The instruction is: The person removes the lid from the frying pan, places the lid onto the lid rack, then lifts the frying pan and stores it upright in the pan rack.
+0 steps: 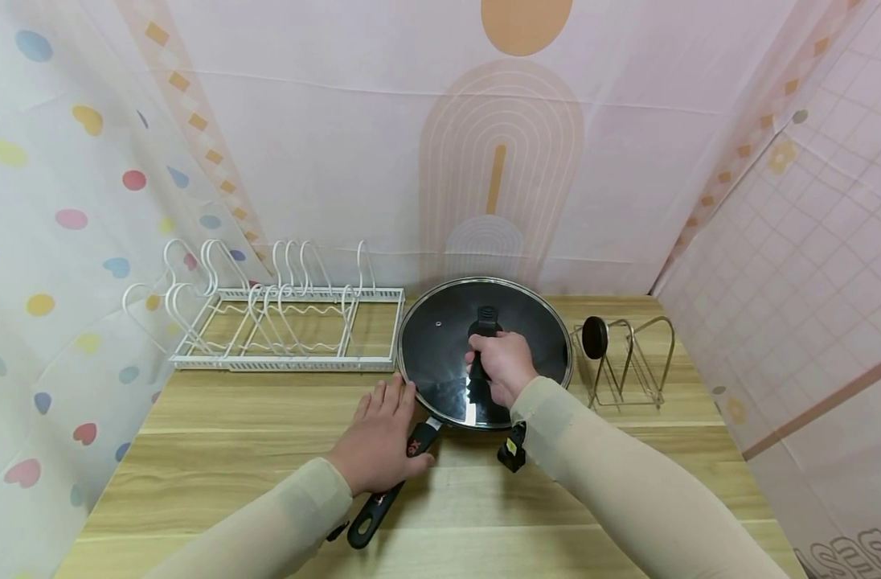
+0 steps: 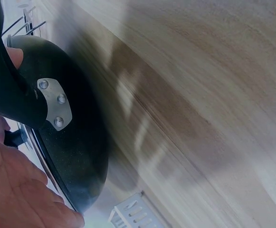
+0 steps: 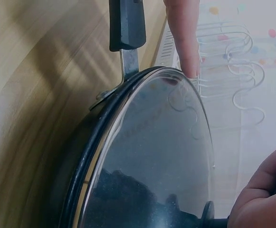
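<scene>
A black pan (image 2: pixel 83 147) sits on the wooden table, its dark handle (image 1: pixel 374 515) angled toward the lower left. Over it lies a glass lid (image 1: pixel 534 322) with a steel rim. The right hand (image 1: pixel 504 366) grips the lid's black upright handle (image 1: pixel 487 318), fingers curled round it. Straight-fingered, the left hand (image 1: pixel 375 450) lies over the pan handle, its fingertips at the near left rim. In the right wrist view, a finger of the left hand (image 3: pixel 183 38) touches the edge of the lid (image 3: pixel 161 142). The left palm (image 2: pixel 14 190) is beside the pan in the left wrist view.
A white wire dish rack (image 1: pixel 288 364) stands left of the pan. To the right is a small metal wire rack (image 1: pixel 632 366) with a round black piece (image 1: pixel 595 338) at its left end. A patterned curtain (image 1: pixel 339 161) hangs behind the table (image 1: pixel 223 450).
</scene>
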Motion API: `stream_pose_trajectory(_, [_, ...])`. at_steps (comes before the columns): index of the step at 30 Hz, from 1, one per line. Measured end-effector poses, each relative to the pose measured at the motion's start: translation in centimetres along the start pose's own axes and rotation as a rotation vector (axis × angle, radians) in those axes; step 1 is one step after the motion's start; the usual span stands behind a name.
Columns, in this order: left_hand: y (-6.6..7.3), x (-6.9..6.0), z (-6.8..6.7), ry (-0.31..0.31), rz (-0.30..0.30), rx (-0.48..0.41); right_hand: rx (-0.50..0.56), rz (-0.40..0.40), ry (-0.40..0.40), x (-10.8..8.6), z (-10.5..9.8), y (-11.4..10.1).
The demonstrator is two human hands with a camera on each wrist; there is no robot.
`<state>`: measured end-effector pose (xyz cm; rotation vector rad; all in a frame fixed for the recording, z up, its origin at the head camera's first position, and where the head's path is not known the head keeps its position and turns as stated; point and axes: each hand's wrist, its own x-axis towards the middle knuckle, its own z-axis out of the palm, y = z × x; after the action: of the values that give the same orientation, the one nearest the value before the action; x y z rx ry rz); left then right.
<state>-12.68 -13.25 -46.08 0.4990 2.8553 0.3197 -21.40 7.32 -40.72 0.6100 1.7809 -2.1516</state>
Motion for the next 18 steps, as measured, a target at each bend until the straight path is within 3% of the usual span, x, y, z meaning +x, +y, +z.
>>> stream_pose_trajectory(18, [-0.22,0.22,-0.13,0.011,0.008,0.005,-0.003,0.04,-0.026,-0.03,0.07,-0.27])
